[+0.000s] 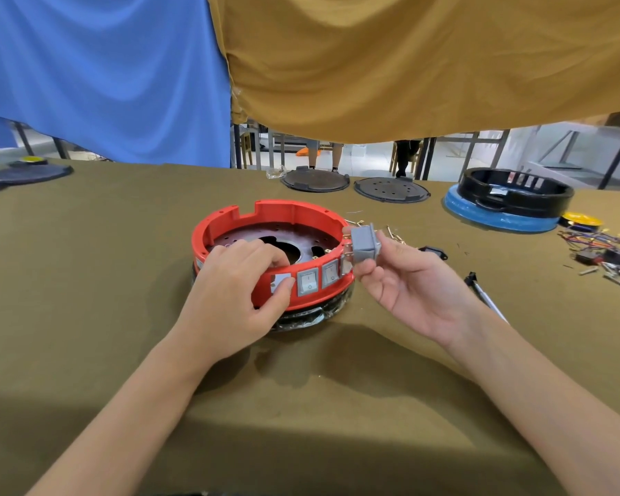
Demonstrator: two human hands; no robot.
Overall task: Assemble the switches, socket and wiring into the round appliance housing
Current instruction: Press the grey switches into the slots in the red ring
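A round red housing stands in the middle of the table on a dark base. Several grey rocker switches sit in its near wall. My left hand grips that near wall, fingers curled over the rim and thumb pressing on a grey switch at the left end of the row. Just right of the housing, my right hand pinches a loose grey switch with brass terminals, level with the rim.
Two dark round lids lie at the back. A black housing on a blue ring stands back right. Loose coloured wires, terminals and sockets lie at the right edge; a pen-like tool lies near my right wrist.
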